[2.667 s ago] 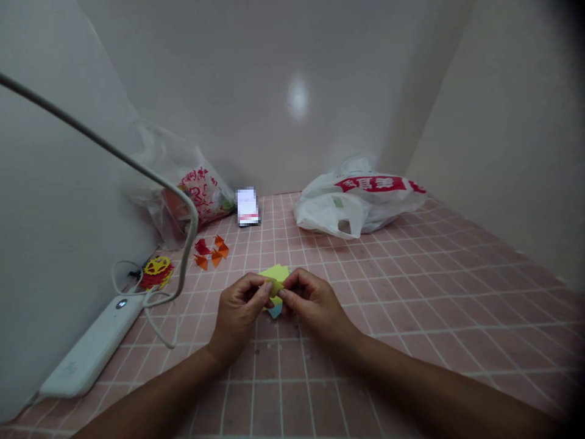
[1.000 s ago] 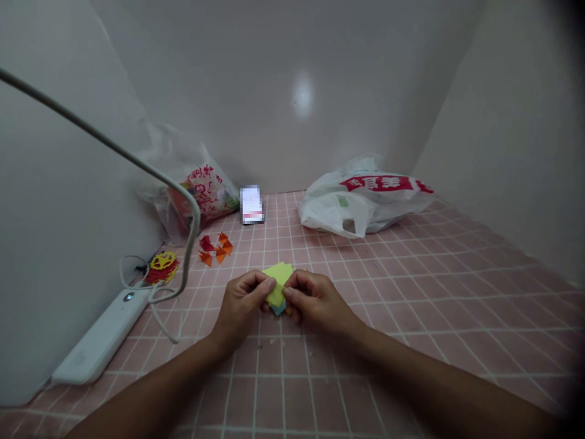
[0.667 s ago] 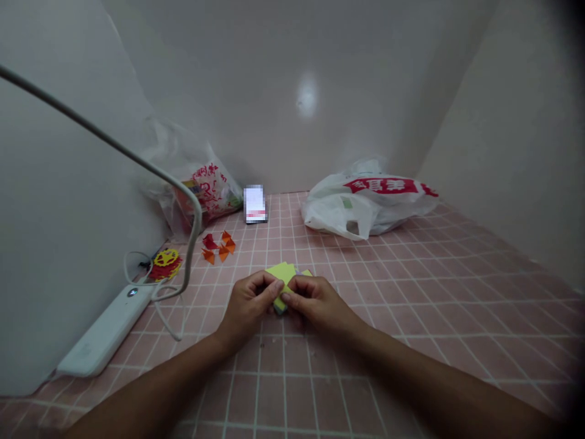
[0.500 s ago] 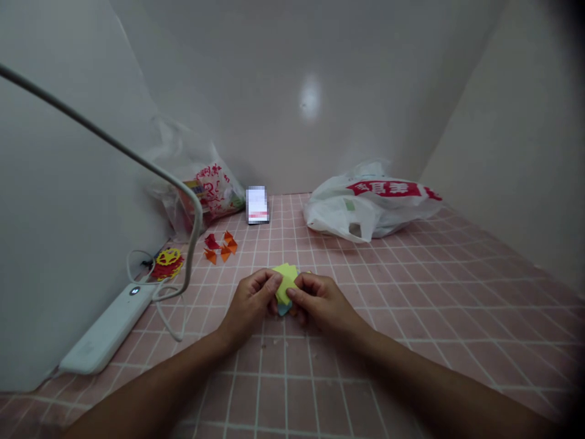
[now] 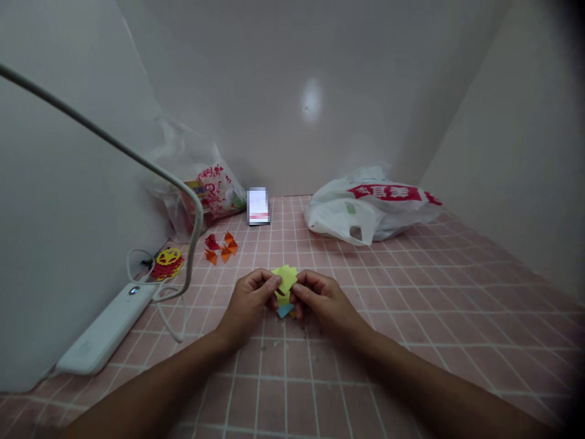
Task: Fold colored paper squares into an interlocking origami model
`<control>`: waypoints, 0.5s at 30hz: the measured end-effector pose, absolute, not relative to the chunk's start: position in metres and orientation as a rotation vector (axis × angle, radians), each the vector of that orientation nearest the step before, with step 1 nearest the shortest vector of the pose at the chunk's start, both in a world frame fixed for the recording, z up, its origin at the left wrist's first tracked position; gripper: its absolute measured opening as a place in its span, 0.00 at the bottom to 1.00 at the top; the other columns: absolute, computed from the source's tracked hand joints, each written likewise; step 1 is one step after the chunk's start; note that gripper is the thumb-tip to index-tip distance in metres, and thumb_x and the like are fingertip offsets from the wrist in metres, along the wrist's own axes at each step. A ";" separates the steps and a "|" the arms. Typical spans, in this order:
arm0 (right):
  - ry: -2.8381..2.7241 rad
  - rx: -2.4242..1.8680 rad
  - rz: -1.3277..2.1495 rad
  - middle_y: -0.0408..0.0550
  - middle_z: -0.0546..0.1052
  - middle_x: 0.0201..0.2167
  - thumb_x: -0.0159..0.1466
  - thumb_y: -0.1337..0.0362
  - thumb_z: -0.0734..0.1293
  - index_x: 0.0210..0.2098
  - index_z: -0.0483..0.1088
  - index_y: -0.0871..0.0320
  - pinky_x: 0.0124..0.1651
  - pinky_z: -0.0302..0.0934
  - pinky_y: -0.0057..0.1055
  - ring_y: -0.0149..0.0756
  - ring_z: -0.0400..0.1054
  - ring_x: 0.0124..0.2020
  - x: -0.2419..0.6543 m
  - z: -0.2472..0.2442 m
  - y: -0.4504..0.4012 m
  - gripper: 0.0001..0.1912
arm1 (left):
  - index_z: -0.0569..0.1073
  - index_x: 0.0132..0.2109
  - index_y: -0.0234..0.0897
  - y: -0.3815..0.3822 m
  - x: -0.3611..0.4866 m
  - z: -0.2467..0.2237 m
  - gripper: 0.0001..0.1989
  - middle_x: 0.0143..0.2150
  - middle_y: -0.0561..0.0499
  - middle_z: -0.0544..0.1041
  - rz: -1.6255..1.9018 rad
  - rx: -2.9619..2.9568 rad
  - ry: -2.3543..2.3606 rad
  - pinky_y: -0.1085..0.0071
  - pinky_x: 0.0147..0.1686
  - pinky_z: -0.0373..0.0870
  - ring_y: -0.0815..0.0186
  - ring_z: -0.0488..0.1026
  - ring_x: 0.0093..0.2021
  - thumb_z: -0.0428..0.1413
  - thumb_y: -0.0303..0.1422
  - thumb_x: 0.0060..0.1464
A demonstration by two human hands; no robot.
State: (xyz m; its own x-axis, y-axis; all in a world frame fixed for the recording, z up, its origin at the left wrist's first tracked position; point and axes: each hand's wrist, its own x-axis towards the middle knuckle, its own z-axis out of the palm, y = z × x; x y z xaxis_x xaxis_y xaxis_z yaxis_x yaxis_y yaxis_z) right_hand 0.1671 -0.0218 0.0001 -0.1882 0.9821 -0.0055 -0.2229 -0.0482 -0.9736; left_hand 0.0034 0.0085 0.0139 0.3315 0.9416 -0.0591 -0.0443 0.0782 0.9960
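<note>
Between both hands is a piece of yellow paper [image 5: 287, 278], partly folded, with a dark gap showing beneath its upper part. My left hand [image 5: 251, 302] pinches its left side between thumb and fingers. At the right edge, my right hand [image 5: 322, 299] grips the same paper. Just below it, a blue paper piece [image 5: 286, 311] and a bit of orange peek out; fingers hide the rest of them. Farther off to the left lie several orange folded paper pieces [image 5: 225, 253] beside a red folded piece [image 5: 212, 242].
A white power bank [image 5: 107, 329] with a cable [image 5: 194, 244] lies at left, near red and yellow paper cutouts [image 5: 168, 262]. Behind are a clear plastic bag [image 5: 196, 183], a phone [image 5: 258, 206] and a white plastic bag [image 5: 365, 207]. Small scraps dot the pink tiled surface [image 5: 292, 366].
The upper part of the yellow paper has lifted, opening a gap under it. The fingers of my right hand have shifted slightly along its edge.
</note>
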 end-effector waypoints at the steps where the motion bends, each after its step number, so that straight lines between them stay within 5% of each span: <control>1: -1.154 -0.968 1.461 0.39 0.71 0.19 0.61 0.56 0.67 0.28 0.66 0.58 0.23 0.57 0.26 0.28 0.62 0.17 0.167 0.001 -0.022 0.12 | 0.71 0.29 0.34 0.009 0.004 0.013 0.15 0.19 0.56 0.71 0.929 1.242 0.942 0.76 0.25 0.64 0.72 0.67 0.20 0.61 0.41 0.52; 15: -1.208 -1.023 1.424 0.38 0.69 0.16 0.61 0.57 0.65 0.28 0.64 0.57 0.21 0.53 0.25 0.27 0.60 0.16 0.168 0.005 -0.025 0.11 | 0.72 0.32 0.33 0.010 0.005 0.008 0.14 0.21 0.55 0.72 0.858 1.124 0.848 0.75 0.25 0.65 0.72 0.68 0.21 0.64 0.39 0.50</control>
